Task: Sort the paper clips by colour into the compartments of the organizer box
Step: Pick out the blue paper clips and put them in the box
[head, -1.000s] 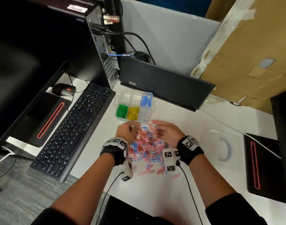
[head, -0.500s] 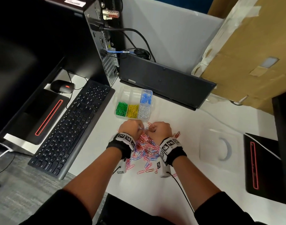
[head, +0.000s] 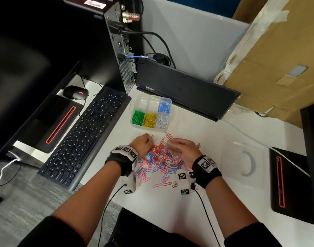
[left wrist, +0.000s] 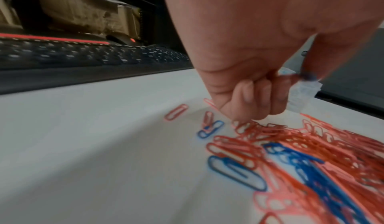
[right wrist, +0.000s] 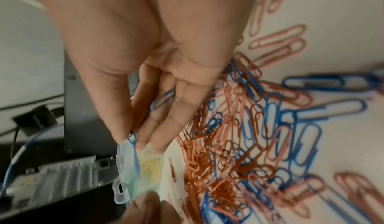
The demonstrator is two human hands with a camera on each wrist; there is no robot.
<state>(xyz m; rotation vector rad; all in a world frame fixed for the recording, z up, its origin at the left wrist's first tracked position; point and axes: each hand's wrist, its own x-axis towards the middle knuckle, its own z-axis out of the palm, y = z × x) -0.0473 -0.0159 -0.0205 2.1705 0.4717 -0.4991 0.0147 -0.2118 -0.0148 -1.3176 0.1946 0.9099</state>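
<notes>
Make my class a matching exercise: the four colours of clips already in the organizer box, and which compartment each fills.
Column one: 1 green clips; 2 yellow clips; 3 white clips; 4 blue clips.
Column two: A far row, right; B near row, middle; C near row, left; D near row, right.
Pairs: 1-C, 2-B, 3-D, 4-A.

Right hand (right wrist: pixel 145 60) pinches a blue clip (right wrist: pixel 133 138) at fingertips; red-blue clip pile (right wrist: pixel 249 137) at three o'clock; organizer box (right wrist: pixel 135 175) at six.
</notes>
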